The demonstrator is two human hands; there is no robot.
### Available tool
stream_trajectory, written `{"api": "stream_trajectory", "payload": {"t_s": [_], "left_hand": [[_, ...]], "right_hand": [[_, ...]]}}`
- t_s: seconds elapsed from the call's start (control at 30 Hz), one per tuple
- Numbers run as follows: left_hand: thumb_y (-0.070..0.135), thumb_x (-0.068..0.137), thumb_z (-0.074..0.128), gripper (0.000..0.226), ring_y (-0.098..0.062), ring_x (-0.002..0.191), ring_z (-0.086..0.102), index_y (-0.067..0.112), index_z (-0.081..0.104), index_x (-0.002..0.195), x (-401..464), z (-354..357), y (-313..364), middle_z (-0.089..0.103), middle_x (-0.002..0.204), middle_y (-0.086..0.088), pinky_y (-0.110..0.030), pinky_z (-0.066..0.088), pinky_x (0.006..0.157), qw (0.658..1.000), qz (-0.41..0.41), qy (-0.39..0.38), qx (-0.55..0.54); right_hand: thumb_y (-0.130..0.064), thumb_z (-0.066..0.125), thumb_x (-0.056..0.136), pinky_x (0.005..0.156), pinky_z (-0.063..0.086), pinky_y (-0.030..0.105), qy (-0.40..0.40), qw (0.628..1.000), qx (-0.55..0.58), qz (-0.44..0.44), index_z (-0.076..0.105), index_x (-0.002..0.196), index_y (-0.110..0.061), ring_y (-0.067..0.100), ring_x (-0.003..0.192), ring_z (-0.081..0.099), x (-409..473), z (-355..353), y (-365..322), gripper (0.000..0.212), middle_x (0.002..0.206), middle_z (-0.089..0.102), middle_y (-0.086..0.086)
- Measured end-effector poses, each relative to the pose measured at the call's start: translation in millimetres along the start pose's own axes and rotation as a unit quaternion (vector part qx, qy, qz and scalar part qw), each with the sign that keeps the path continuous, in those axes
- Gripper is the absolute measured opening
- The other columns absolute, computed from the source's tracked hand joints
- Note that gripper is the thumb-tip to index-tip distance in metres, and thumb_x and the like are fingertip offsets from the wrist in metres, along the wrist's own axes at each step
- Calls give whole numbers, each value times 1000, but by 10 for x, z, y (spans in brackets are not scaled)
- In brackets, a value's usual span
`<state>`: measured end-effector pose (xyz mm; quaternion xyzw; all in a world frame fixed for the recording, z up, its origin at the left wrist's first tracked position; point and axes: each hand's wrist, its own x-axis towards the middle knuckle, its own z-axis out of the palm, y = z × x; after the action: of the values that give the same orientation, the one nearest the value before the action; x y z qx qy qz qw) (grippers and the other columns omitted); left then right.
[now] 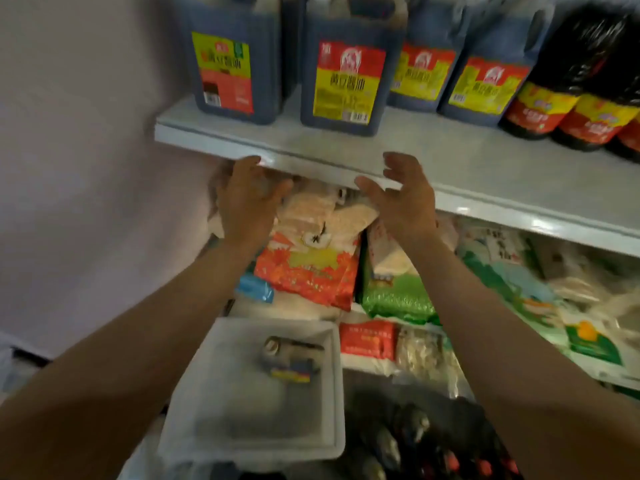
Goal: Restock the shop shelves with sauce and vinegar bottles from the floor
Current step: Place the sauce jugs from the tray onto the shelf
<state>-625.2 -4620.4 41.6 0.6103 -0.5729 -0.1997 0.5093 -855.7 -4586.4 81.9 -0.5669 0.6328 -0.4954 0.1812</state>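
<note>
Both hands, left (247,199) and right (403,199), spread empty below upright jugs (349,67).

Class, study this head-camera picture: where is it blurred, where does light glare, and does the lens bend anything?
Head view: motion blur softens both hands, left hand and right hand, and the jug labels; small glare spots sit on the shelf edge; the wide-angle lens tilts the jugs outward; the bottles at the bottom lie dim.

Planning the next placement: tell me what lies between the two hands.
In the head view, the left hand and right hand hold nothing; between them show the shelf's front edge and, below it, a pale bag.
</note>
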Motion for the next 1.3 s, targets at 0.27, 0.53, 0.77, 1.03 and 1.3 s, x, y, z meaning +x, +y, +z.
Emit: {"api": "stream_trajectory", "payload": {"t_s": [0.27, 0.53, 0.77, 1.03, 1.3], "left_hand": [[42, 83, 78, 66, -21, 123, 56, 22, 51, 139, -1440, -62, -1508, 59, 133, -1, -41, 42, 107, 937, -249, -241, 40], [69, 73, 72, 99, -21, 143, 38, 31, 30, 154, -1761, 222, -2473, 38, 158, -1, -47, 34, 117, 835, -350, -420, 59], [78, 64, 73, 102, -19, 138, 45, 41, 32, 150, -1748, 525, -3183, 49, 148, 6, -53, 37, 115, 779, -342, -525, 17], [36, 79, 83, 74, 0, 117, 57, 33, 46, 143, -1499, 800, -3247, 60, 128, 18, -33, 47, 104, 785, -340, -517, 11], [40, 89, 72, 44, -2, 105, 60, 26, 60, 128, -1329, 994, -3152, 67, 117, 9, -20, 47, 86, 807, -338, -483, 21]], "right_hand": [[-43, 78, 85, 88, 52, 32, -206, 952, -32, 225, 68, 124, -20, 18, 111, 65, -1452, 683, 1346, 47, 119, 69, 1], [-36, 73, 91, 86, 43, 28, -289, 893, -44, 343, 63, 131, -29, 18, 119, 56, -2111, 1234, 2225, 42, 132, 62, 1], [-33, 84, 81, 86, 45, 8, -315, 857, 18, 407, 67, 126, -33, 8, 118, 55, -2288, 1567, 2731, 48, 134, 55, -13], [-30, 81, 83, 83, 46, 7, -293, 862, 53, 411, 70, 102, -56, 2, 116, 57, -2067, 1682, 2947, 34, 148, 48, -18], [-31, 75, 89, 72, 46, 12, -251, 863, 40, 437, 68, 120, -24, 12, 99, 63, -1814, 1818, 3023, 33, 112, 68, 0]]}}
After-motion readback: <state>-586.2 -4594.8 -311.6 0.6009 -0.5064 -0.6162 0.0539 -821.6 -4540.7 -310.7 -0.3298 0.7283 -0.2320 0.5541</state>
